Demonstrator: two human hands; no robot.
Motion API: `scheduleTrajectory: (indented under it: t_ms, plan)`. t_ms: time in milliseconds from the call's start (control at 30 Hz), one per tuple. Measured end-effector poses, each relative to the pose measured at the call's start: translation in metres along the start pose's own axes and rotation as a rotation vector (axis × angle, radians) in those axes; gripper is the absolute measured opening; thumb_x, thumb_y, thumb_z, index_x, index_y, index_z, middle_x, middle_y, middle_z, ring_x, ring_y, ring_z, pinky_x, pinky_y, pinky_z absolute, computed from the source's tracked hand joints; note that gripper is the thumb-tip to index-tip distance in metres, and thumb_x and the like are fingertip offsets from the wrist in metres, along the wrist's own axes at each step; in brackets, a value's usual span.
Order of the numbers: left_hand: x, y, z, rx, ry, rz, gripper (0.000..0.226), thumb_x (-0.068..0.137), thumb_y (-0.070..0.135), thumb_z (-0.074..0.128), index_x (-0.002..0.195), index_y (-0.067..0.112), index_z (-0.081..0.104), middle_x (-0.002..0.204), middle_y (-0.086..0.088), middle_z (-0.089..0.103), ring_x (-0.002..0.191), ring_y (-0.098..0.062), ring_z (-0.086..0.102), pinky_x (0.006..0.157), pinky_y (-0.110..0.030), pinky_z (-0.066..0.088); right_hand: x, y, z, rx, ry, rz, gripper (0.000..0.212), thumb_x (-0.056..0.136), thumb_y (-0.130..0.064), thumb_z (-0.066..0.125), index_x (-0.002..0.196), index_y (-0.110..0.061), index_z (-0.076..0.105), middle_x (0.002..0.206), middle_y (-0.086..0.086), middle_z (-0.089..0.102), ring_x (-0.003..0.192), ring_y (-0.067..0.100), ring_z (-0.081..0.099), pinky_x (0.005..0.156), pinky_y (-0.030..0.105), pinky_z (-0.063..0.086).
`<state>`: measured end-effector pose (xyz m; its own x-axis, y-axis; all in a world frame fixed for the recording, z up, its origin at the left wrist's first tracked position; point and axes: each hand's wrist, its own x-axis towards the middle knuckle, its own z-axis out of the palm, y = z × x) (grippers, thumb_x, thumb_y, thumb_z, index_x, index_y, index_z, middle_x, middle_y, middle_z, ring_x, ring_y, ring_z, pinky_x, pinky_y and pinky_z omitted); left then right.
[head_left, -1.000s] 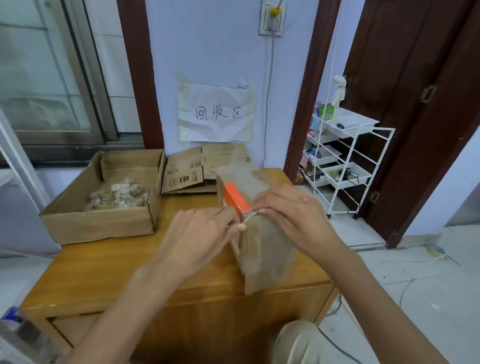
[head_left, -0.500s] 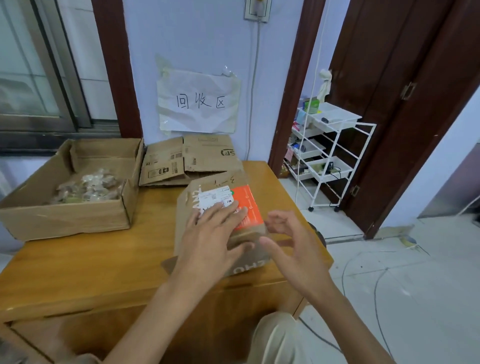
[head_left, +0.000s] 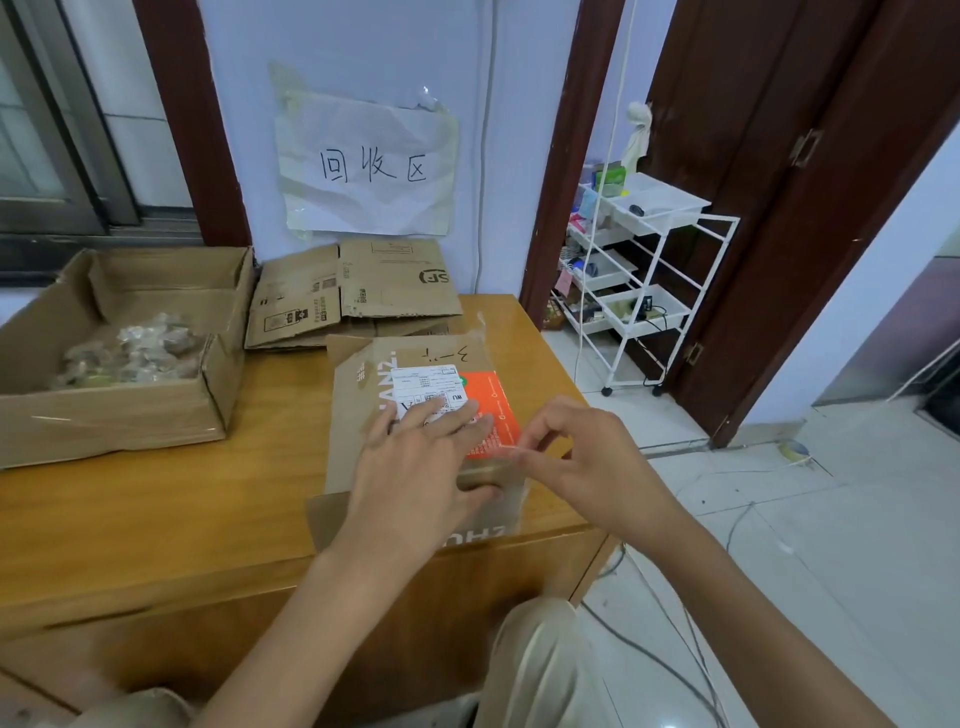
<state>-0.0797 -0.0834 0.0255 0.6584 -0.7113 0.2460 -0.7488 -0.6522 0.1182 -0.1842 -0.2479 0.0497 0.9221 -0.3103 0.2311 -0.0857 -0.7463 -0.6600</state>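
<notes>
Desk (head_left: 156, 519): one carton (head_left: 375, 359), left hand (head_left: 415, 470) flat, right hand (head_left: 589, 460) pinching it.

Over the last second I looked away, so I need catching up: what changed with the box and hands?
The box went from standing on edge to lying flat on the table, label up. The left hand now presses flat on it; the right hand let go and now pinches at the near corner of the orange label. The open carton and flattened cartons stayed put.
</notes>
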Motion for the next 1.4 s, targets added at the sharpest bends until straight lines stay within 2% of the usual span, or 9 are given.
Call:
scheduleTrajectory:
  t_ms: [167, 433, 600, 733, 867, 967, 1167, 1267, 1400]
  plan:
    - [0.0, -0.001, -0.001, -0.025, -0.001, -0.027, 0.081, 0.088, 0.081, 0.049, 0.158, 0.05, 0.024, 0.166, 0.028, 0.019, 0.157, -0.005, 0.011, 0.129, -0.043, 0.008, -0.014, 0.012, 0.017, 0.616, 0.275, 0.322, 0.013, 0.093, -0.017, 0.076, 0.08, -0.014, 0.074, 0.086, 0.001, 0.073, 0.09, 0.018, 0.068, 0.079, 0.035, 0.058]
    - [-0.002, -0.004, 0.003, -0.026, 0.026, -0.019, 0.079, 0.089, 0.082, 0.044, 0.158, 0.05, 0.024, 0.166, 0.029, 0.017, 0.157, -0.003, 0.009, 0.129, -0.04, 0.004, -0.039, 0.002, 0.071, 1.744, 0.502, 0.669, 0.014, 0.098, -0.018, 0.066, 0.11, -0.01, 0.066, 0.087, 0.003, 0.07, 0.081, 0.013, 0.069, 0.074, 0.025, 0.056]
    - [-0.002, -0.003, -0.002, -0.016, 0.043, 0.019, 0.078, 0.091, 0.082, 0.039, 0.159, 0.049, 0.023, 0.166, 0.027, 0.018, 0.157, -0.006, 0.011, 0.129, -0.042, 0.007, -0.038, 0.0, 0.071, 1.275, 0.511, 0.48, 0.024, 0.101, -0.039, 0.061, 0.105, -0.017, 0.07, 0.093, 0.001, 0.071, 0.086, 0.014, 0.062, 0.077, 0.033, 0.046]
    - [0.0, -0.008, -0.016, -0.003, 0.033, 0.06, 0.075, 0.092, 0.08, 0.034, 0.159, 0.047, 0.024, 0.166, 0.026, 0.022, 0.157, -0.008, 0.016, 0.127, -0.039, 0.013, -0.044, 0.005, 0.065, 0.634, 0.316, 0.32, 0.06, 0.071, -0.077, 0.066, 0.117, -0.039, 0.07, 0.112, -0.021, 0.069, 0.102, 0.001, 0.062, 0.081, 0.02, 0.047]
    - [0.0, -0.018, -0.048, 0.001, 0.053, 0.081, 0.077, 0.087, 0.084, 0.033, 0.157, 0.053, 0.027, 0.162, 0.031, 0.027, 0.153, -0.002, 0.024, 0.117, -0.03, 0.031, -0.036, 0.012, 0.058, 0.274, 0.341, 0.127, 0.021, 0.095, -0.051, 0.07, 0.09, -0.031, 0.066, 0.09, -0.011, 0.069, 0.088, 0.01, 0.065, 0.071, 0.035, 0.052]
    - [0.0, -0.025, -0.078, -0.009, 0.017, 0.069, 0.073, 0.082, 0.087, 0.041, 0.149, 0.058, 0.039, 0.154, 0.029, 0.044, 0.143, -0.006, 0.042, 0.098, -0.031, 0.044, -0.024, 0.004, 0.039, -0.003, 0.226, -0.149, 0.032, 0.106, -0.043, 0.052, 0.081, -0.025, 0.054, 0.075, -0.009, 0.058, 0.072, 0.014, 0.058, 0.061, 0.042, 0.047]
    - [0.021, -0.042, -0.12, 0.21, 0.299, 0.23, 0.078, 0.082, 0.091, 0.025, 0.134, 0.044, 0.06, 0.124, 0.01, 0.071, 0.113, -0.021, 0.064, 0.092, -0.039, 0.048, 0.009, -0.041, 0.004, 0.417, 0.104, -0.195, 0.034, 0.11, -0.018, 0.053, 0.078, -0.005, 0.052, 0.066, 0.005, 0.057, 0.061, 0.022, 0.058, 0.059, 0.039, 0.049]
    - [0.011, -0.033, -0.118, 0.107, 0.136, 0.316, 0.116, 0.067, 0.104, 0.028, 0.162, 0.038, 0.019, 0.166, 0.01, 0.03, 0.148, -0.016, 0.032, 0.123, -0.042, 0.023, 0.029, -0.056, -0.005, 0.606, 0.064, -0.13, 0.037, 0.11, -0.019, 0.051, 0.076, -0.006, 0.053, 0.064, 0.005, 0.054, 0.061, 0.023, 0.057, 0.059, 0.031, 0.048]
    - [0.02, -0.043, -0.111, 0.061, 0.0, 0.291, 0.135, 0.053, 0.107, 0.041, 0.162, 0.042, -0.007, 0.17, 0.012, 0.006, 0.156, -0.014, 0.01, 0.128, -0.048, 0.009, 0.039, -0.056, -0.013, 0.822, -0.059, -0.071, 0.033, 0.11, -0.016, 0.048, 0.078, -0.011, 0.054, 0.069, 0.007, 0.054, 0.064, 0.02, 0.058, 0.06, 0.028, 0.047]
